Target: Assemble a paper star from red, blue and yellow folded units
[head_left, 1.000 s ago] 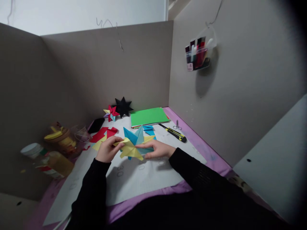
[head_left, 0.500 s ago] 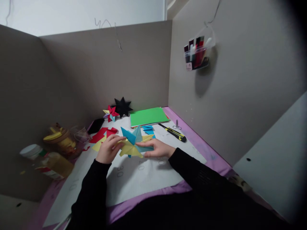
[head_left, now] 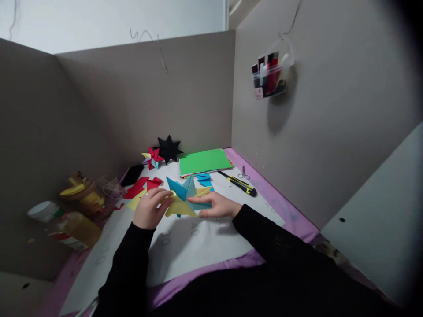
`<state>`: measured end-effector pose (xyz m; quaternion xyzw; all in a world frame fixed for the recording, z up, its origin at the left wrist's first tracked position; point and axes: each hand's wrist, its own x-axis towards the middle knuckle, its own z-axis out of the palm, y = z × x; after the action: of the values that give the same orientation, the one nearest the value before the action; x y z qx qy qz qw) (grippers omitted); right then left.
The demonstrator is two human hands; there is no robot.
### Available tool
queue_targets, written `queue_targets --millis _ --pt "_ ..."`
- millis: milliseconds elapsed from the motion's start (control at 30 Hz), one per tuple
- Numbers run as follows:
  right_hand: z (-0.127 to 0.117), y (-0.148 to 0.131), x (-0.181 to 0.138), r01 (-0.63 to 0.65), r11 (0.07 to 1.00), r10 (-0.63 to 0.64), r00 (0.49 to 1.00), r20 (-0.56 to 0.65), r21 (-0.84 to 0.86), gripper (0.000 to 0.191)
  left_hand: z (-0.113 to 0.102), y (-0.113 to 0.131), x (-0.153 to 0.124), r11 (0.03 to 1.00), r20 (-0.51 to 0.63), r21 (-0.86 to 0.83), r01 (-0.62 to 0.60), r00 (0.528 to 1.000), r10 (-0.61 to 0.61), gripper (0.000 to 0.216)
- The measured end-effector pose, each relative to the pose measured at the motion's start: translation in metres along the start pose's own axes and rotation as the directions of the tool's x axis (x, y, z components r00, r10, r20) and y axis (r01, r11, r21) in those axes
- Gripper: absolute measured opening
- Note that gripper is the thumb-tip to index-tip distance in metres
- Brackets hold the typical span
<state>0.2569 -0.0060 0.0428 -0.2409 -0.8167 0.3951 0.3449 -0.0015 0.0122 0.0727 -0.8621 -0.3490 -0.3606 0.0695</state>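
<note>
Between my two hands is a folded paper star (head_left: 181, 208) with blue, pale blue and yellow points, raised over the white sheet (head_left: 178, 264). My left hand (head_left: 151, 207) pinches a yellow part at its left side, thumb below and fingers above. On the right, my right hand (head_left: 216, 204) grips the pale blue part, index finger lying across the front and thumb underneath. Blue folded paper pieces (head_left: 204, 179) lie just behind the star. Red paper (head_left: 136, 188) and a yellow piece (head_left: 136, 201) are left of it, partly behind my left hand.
Green sheets (head_left: 206, 161) lie at the back, with a black paper star (head_left: 169, 149) and a multicoloured star (head_left: 153, 157) beside them. A box cutter (head_left: 238, 183) and small scissors (head_left: 243, 173) are at right. A phone (head_left: 132, 175) and bottle (head_left: 79, 226) stand left. Grey panels surround the table.
My left hand has shifted slightly, its fingers curling further over the star's left yellow part. The right hand keeps its hold, and the star stays nearly in place.
</note>
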Motion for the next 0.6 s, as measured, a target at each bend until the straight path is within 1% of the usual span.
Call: queue_targets --millis 67,167,267,367,500,600 --pt "-0.0001 -0.0002 0.0 0.0 1.0 0.0 1.0 0.003 0.004 0.056 0.0006 0.001 -0.0003 1.0 -0.015 0.008 -0.018 1.0 0.018 0.018" --pt "0.0002 0.0003 -0.0001 0.011 1.0 -0.011 1.0 0.005 0.008 0.056 0.0019 0.0014 -0.0006 0.999 0.001 -0.05 -0.017 1.0 0.017 0.02" --pt "0.0009 0.0016 -0.0001 0.036 0.999 -0.036 0.999 0.003 0.003 0.056 0.0017 0.0021 0.0 0.995 0.021 -0.095 -0.007 1.0 0.009 0.017" --pt "0.0012 0.003 0.0001 0.034 0.999 -0.034 0.999 0.011 -0.002 0.055 -0.0004 0.0037 0.001 0.994 0.023 -0.112 -0.011 1.0 0.013 0.013" --pt "0.0015 0.005 0.0006 0.061 0.998 -0.061 0.998 0.015 -0.006 0.056 -0.0027 0.0063 0.0017 0.996 0.038 -0.087 0.009 0.999 -0.006 0.012" --pt "0.0017 0.0055 0.0008 0.065 0.998 -0.065 0.998 0.017 -0.004 0.056 -0.0017 0.0068 0.0013 0.999 0.019 -0.03 0.031 0.999 -0.03 0.016"
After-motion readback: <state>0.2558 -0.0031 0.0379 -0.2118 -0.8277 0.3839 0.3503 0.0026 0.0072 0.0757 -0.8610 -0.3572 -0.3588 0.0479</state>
